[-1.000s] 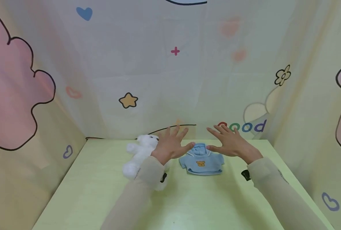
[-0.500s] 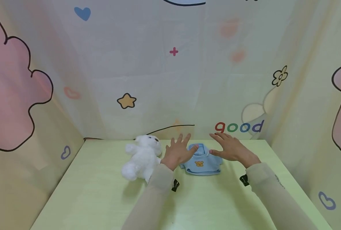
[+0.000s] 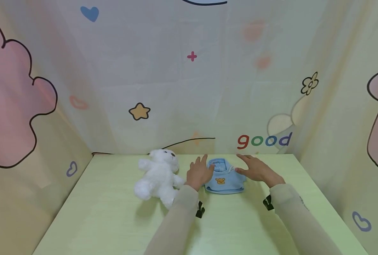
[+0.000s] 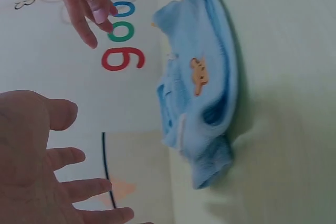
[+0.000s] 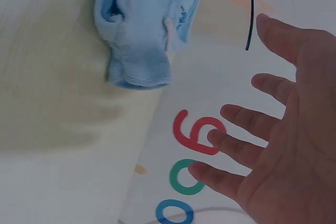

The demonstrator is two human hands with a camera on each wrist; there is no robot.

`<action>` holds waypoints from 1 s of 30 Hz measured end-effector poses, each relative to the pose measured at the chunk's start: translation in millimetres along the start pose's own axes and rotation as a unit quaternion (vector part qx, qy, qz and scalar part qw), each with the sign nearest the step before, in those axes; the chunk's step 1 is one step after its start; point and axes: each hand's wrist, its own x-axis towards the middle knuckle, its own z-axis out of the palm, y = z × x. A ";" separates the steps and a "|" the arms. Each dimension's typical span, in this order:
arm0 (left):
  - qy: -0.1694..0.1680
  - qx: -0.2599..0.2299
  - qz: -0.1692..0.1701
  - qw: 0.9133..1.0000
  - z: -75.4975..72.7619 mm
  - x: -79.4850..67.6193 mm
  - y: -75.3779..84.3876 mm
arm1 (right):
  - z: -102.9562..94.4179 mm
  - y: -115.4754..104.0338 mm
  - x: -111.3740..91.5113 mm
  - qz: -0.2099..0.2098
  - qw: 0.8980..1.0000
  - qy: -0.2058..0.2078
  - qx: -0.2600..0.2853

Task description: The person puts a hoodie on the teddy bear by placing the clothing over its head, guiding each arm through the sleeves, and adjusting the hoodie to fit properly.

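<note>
A small light-blue doll hoodie [image 3: 225, 182] with a brown bear patch lies flat on the table, its hood toward the back. My left hand [image 3: 199, 175] hovers at its left side, fingers spread and holding nothing. At the hoodie's right side, my right hand [image 3: 257, 170] is also spread, with nothing in it. The left wrist view shows a gap between the palm and the hoodie [image 4: 197, 72]. In the right wrist view, the hoodie's sleeve [image 5: 139, 66] lies apart from the fingers. A white plush bear [image 3: 158, 175] lies on its back left of my left hand.
The pale yellow-green table [image 3: 106, 216] ends at a patterned curtain [image 3: 163, 78] along the back and both sides. The plush bear is close beside my left forearm.
My left hand has moved right and down, off the bear and to the hoodie's left side. My right hand has lowered slightly toward the hoodie's right side. Bear and hoodie stay put.
</note>
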 end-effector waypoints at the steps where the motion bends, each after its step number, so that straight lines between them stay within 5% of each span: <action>1: 0.005 0.000 0.001 1.000 3.4 1.5 -2.1 | 2.8 2.1 1.3 0.003 1.000 0.000 0.009; 6: 0.033 -0.004 -0.001 0.999 13.8 6.9 -12.1 | 18.4 10.5 11.0 -0.001 0.999 -0.005 0.052; 21: 0.001 0.025 -0.027 0.999 38.7 17.5 -32.6 | 53.7 18.9 34.6 0.027 0.993 -0.022 0.112; 30: 0.001 0.048 -0.009 0.999 43.4 18.3 -32.4 | 63.6 16.9 38.1 0.025 0.997 -0.006 0.076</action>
